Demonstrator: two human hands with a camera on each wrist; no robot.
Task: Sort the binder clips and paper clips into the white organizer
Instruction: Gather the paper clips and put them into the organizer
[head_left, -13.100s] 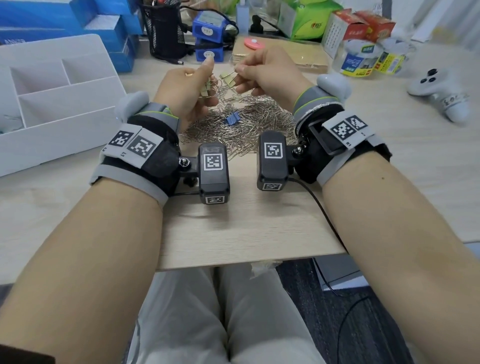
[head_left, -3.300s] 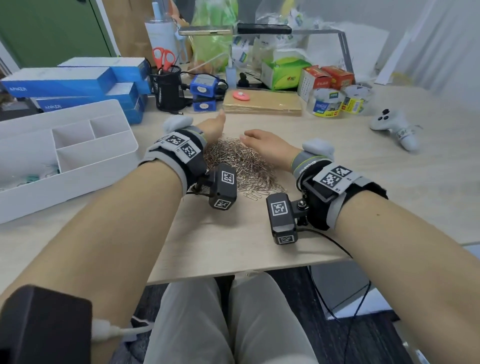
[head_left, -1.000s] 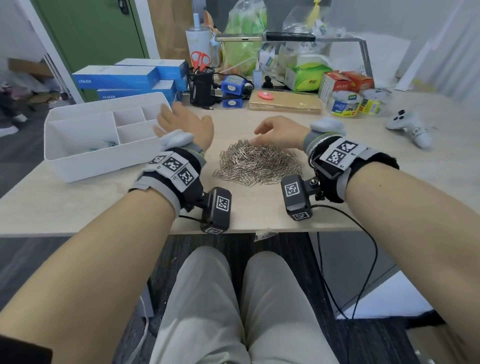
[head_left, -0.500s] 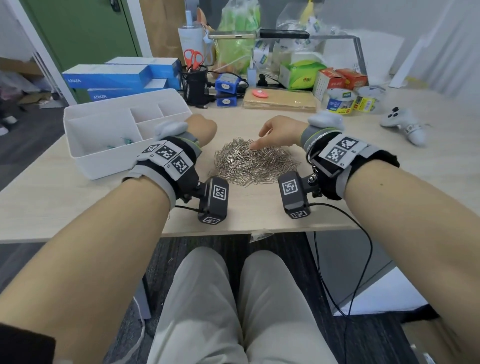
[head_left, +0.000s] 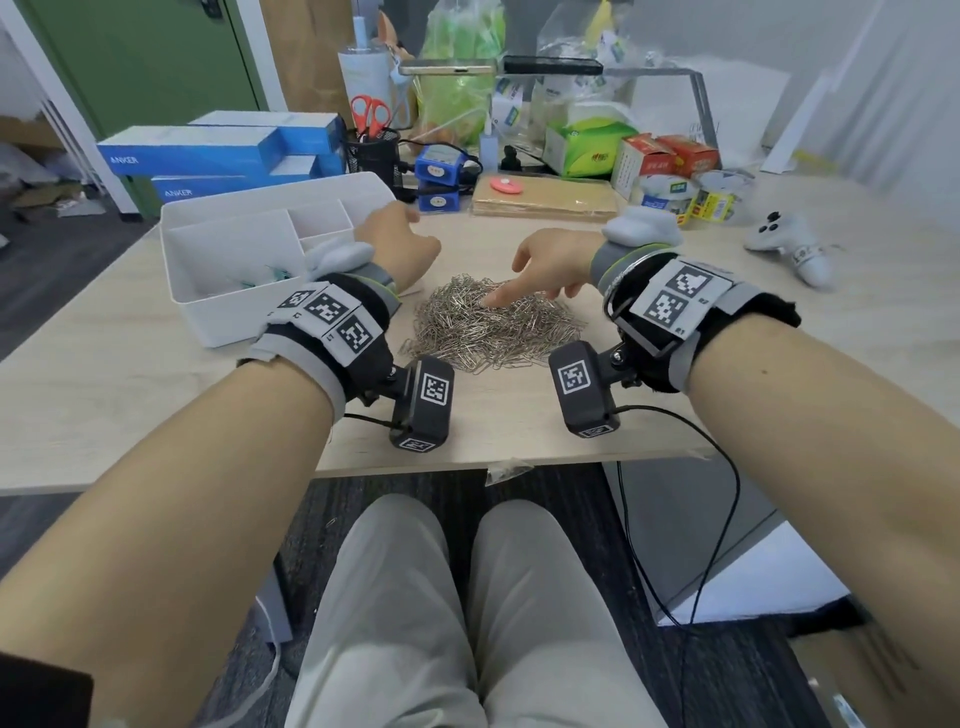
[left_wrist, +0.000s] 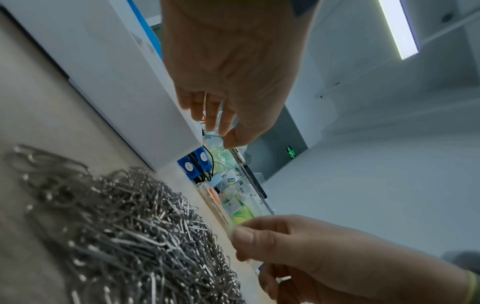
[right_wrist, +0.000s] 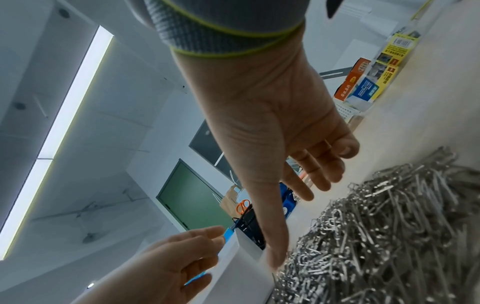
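We are resting the extended forefinger of our right hand (head_left: 551, 261) on top of the loose heap of silver wire paper clips (head_left: 493, 325) lying on the pale wooden desk (head_left: 156, 384), the other fingers spread and relaxed, holding nothing. Our left hand (head_left: 397, 247) is hovering between that heap and the white plastic compartmented organizer (head_left: 228, 249) just to its left, fingers loosely curled and empty. A few small teal binder clips (head_left: 267, 278) are lying in the organizer's large front compartment.
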